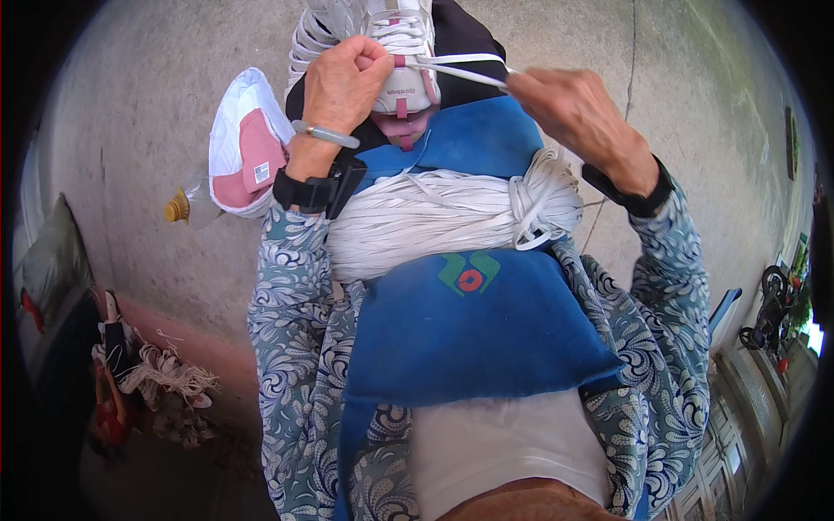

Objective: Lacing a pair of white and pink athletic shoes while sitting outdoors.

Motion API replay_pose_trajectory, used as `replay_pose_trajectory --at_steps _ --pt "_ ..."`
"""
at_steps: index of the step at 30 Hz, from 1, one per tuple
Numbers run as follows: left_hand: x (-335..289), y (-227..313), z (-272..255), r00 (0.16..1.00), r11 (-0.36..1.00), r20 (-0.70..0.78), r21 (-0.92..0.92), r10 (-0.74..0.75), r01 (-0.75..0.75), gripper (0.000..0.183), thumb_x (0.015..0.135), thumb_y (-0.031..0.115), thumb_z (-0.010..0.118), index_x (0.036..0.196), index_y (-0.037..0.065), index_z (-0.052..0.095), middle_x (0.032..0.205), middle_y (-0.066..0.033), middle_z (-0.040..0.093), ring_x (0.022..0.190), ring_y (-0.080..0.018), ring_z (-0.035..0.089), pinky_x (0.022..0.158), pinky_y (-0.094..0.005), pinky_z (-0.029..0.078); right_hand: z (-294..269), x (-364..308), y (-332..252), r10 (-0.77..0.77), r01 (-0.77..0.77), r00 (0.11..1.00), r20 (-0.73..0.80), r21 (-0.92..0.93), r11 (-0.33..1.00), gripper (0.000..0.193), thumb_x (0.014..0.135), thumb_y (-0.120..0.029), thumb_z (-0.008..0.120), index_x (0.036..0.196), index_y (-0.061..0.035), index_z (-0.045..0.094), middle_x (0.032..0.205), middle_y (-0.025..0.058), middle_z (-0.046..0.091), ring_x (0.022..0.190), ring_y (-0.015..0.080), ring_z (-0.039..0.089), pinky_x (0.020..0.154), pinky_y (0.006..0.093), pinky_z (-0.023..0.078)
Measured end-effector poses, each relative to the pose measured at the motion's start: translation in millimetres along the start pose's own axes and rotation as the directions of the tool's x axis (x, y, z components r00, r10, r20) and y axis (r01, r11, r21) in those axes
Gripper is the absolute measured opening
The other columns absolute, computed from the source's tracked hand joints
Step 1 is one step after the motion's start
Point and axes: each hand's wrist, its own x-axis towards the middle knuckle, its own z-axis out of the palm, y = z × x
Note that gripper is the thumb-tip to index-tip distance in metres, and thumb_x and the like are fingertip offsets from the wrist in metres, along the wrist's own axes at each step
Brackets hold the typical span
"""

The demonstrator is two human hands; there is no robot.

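A white, grey and pink sneaker rests on my lap at the top, its toe pointing away and white laces crossing its front. My left hand is closed in a pinch on the sneaker, beside a small pink loop; its exact hold is partly hidden by the fingers. From that loop, two strands of white shoelace stretch right to my right hand, whose fingers are closed on them. Nearer me, a thick bundle of white shoelaces lies across the blue apron, tied at its right end.
Left of my lap is a white padded piece with a pink part and a label. Beside it lies a clear bottle with a yellow cap. More whitish laces are at lower left. A concrete floor surrounds me.
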Motion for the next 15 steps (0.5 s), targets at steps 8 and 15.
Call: replay_pose_trajectory --at_steps 8,15 --pt "-35 19 -5 0.977 0.939 0.029 -0.272 -0.213 0.213 0.019 0.083 0.022 0.063 0.087 0.003 0.060 0.065 -0.0030 0.059 0.047 -0.0075 0.051 0.044 -0.0191 0.042 22 -55 37 0.220 -0.228 0.969 0.114 0.066 0.971 0.018 0.084 -0.018 0.058 0.096 -0.0039 0.057 0.080 0.0138 0.061 0.069 0.0269 0.062 0.059 0.0345 0.049" --pt "-81 4 37 0.824 0.256 0.426 -0.807 -0.373 0.533 0.032 0.089 0.029 0.056 0.103 0.000 0.052 0.102 -0.0119 0.059 0.072 -0.0149 0.060 0.060 -0.0258 0.052 -6 10 11 0.248 -0.365 0.929 0.275 0.570 0.736 0.038 0.090 -0.039 0.051 0.101 -0.0040 0.060 0.083 0.0097 0.060 0.073 0.0186 0.057 0.062 0.0266 0.045"
